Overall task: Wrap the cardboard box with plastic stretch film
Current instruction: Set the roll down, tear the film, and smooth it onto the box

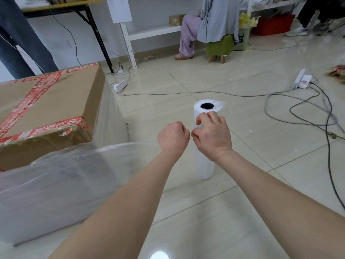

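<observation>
Forearms reach out over the tiled floor (pixel 242 202), both hands working at the loose end of the stretch film.

Left hand (pixel 173 136) is balled in a fist, and a clear film sheet (pixel 84 165) runs from it leftward to the cardboard box (pixel 46 101), which sits at the left, sealed with red tape (pixel 33 98), its near sides already under film. Right hand (pixel 211 135) has its fingers curled against the upright roll of stretch film (pixel 205 169) standing on the floor just beyond, thumb and forefinger drawn together beside the left knuckles; whether they pinch film I cannot tell, since it is transparent. The film looks thin, clingy and easily torn, so it is probably best gathered into a bunch and gripped there; the roll seems stiff and fairly light, best held around its body or by the core.
</observation>
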The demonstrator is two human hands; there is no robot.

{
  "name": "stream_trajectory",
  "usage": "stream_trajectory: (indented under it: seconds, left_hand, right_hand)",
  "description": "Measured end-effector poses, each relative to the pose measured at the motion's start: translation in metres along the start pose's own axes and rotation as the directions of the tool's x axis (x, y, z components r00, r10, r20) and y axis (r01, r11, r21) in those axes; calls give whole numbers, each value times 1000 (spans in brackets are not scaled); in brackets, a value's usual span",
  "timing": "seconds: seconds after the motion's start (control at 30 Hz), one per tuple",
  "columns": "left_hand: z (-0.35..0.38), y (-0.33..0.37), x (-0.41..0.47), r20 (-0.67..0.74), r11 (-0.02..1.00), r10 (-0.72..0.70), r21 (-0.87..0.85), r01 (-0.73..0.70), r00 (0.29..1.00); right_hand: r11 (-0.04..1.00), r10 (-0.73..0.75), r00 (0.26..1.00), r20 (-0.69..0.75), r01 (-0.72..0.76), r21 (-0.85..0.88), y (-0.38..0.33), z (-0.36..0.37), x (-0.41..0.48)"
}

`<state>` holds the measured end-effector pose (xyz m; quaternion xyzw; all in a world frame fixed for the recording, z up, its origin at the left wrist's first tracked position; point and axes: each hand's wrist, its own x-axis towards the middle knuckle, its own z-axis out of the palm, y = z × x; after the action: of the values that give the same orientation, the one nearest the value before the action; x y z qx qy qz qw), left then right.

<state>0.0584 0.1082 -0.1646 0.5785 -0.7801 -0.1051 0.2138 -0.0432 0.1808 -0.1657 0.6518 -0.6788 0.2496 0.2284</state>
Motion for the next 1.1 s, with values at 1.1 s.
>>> stream_trajectory:
  seconds: [1.1]
  left_hand:
    - [6,-31,-10,122,929,368,-93,-358,922]
  right_hand:
    - [976,211,934,287,-218,-9,3,18,-15]
